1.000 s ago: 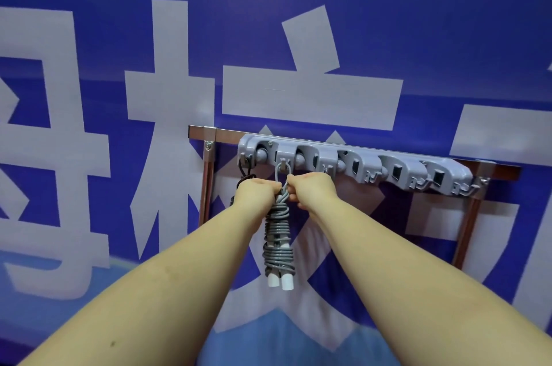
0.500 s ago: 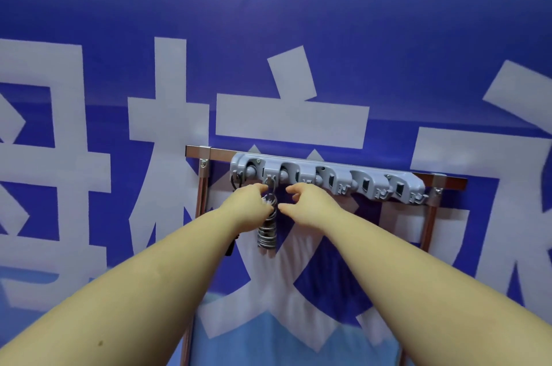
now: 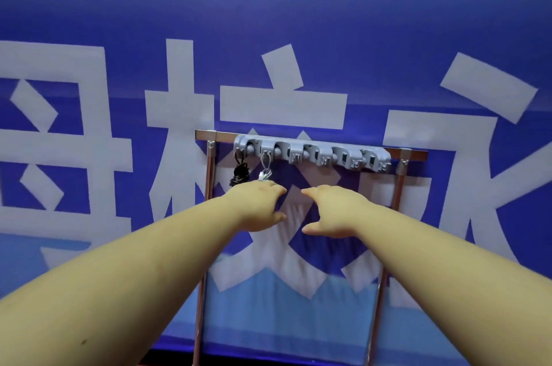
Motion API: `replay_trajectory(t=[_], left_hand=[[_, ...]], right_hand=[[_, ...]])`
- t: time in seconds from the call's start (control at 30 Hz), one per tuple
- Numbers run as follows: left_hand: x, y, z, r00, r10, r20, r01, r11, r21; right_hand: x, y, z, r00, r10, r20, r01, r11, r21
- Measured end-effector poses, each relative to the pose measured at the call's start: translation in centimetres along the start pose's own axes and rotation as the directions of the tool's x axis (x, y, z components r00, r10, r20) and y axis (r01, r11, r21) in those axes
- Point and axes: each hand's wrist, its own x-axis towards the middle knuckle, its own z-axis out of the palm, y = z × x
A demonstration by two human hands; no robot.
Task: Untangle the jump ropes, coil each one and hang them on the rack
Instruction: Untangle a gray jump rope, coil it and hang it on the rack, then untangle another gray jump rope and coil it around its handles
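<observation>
Both hands are hovering just below the grey rack (image 3: 312, 153), fingers spread and holding nothing: left hand (image 3: 259, 206), right hand (image 3: 334, 210). The grey jump rope (image 3: 265, 170) and black jump rope (image 3: 240, 172) are hanging from the rack's left hooks.

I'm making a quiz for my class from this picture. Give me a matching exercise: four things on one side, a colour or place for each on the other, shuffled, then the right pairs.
Things:
1. black jump rope
2. grey jump rope
3. rack
4. right hand

Descriptions:
A. grey bar of hooks on a metal frame
B. hangs from the leftmost hook
C. open, holding nothing, below the bar
D. hangs from the second hook from the left

Pairs: 1-B, 2-D, 3-A, 4-C
</observation>
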Motion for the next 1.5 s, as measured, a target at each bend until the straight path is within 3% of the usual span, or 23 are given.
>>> replay_trajectory(t=[0.4, 0.77, 1.17, 1.5], left_hand=[[-1.6, 1.0, 11.0, 0.991, -0.031, 0.131, 0.050, 0.989, -0.137], [2.1, -1.5, 28.2, 0.936, -0.052, 0.348, 0.116, 0.980, -0.164], [-0.1, -2.5, 48.6, 0.800, -0.061, 0.597, 0.256, 0.935, -0.247], [-5.9, -2.8, 61.6, 0.617, -0.104, 0.780, 0.408, 0.890, -0.204]], right_hand=[[-0.9, -0.3, 10.5, 0.994, -0.016, 0.104, 0.007, 0.996, 0.085], [5.1, 0.5, 26.3, 0.952, -0.080, 0.296, 0.033, 0.987, 0.159], [6.7, -0.9, 47.7, 0.843, -0.111, 0.527, -0.038, 0.964, 0.265], [4.7, -5.3, 61.3, 0.726, -0.184, 0.662, -0.066, 0.940, 0.334]])
